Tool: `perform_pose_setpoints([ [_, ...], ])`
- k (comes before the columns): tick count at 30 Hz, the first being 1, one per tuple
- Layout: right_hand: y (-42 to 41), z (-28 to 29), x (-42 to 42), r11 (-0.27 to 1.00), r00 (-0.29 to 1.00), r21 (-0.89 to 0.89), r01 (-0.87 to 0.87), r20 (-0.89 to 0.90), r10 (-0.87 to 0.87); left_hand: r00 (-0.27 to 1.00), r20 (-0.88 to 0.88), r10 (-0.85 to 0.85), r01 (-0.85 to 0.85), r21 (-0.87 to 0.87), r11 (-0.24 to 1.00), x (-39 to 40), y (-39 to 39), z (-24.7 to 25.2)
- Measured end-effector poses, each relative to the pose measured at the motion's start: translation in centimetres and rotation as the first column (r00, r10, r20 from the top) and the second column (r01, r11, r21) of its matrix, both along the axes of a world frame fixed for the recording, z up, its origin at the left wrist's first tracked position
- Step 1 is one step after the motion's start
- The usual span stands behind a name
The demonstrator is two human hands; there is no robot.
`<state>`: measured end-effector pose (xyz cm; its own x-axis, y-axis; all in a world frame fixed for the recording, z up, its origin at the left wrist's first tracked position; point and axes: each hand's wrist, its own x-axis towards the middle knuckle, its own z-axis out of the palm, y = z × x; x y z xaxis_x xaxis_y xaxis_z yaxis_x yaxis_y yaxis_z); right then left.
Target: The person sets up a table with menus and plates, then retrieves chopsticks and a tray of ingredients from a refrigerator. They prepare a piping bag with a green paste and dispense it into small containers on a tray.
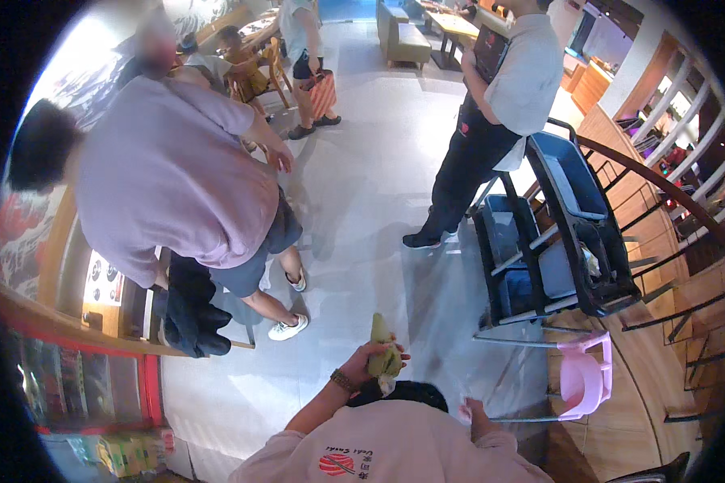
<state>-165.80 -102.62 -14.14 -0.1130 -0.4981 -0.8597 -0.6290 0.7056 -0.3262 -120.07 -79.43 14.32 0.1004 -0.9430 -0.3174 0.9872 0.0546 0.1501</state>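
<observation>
In front of my chest my left hand (365,362), with a watch on the wrist, grips a crumpled yellow-green cloth-like item (385,360). A pale tip sticks up above the fingers and a whitish end hangs below; its exact kind is unclear. My right hand (473,410) hangs low at my other side, small and blurred, and I cannot tell whether it holds anything. Nearest to that hand is a pink child's high chair (580,377) with metal legs. My light shirt (411,444) bears a red round logo and writing.
A black utility cart (604,271) with blue-grey bins (571,172) stands right, beside a curved railing (658,160). One person (175,169) bends over a table at left; another (519,78) stands near the cart. Farther off, someone carries a striped bag (324,96). A red-framed cabinet (151,386) stands lower left.
</observation>
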Motion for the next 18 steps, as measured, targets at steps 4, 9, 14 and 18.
perform_pose_setpoints([
  [4, 6.9, 9.2, 0.9, 0.980, 0.990, 0.197, -0.010, 0.142, -0.018, 0.989, 0.105, -0.102, 0.103, -0.002, 0.995, 7.5, -5.9, 0.9],
  [9, 3.9, 9.2, 6.8, 0.968, 0.982, 0.230, 0.101, 0.135, -0.134, 0.925, 0.340, -0.172, 0.176, 0.018, 0.984, 14.2, -14.1, 2.1],
  [14, -6.3, 4.9, 15.0, 0.963, 0.961, 0.226, 0.145, 0.200, -0.191, 0.858, 0.485, -0.169, 0.192, 0.003, 0.981, 22.5, -23.6, 4.1],
  [18, -21.6, 1.4, 26.0, 0.972, 0.951, 0.178, 0.156, 0.238, -0.197, 0.823, 0.561, -0.085, 0.092, 0.016, 0.996, 30.9, -29.1, 5.6],
])
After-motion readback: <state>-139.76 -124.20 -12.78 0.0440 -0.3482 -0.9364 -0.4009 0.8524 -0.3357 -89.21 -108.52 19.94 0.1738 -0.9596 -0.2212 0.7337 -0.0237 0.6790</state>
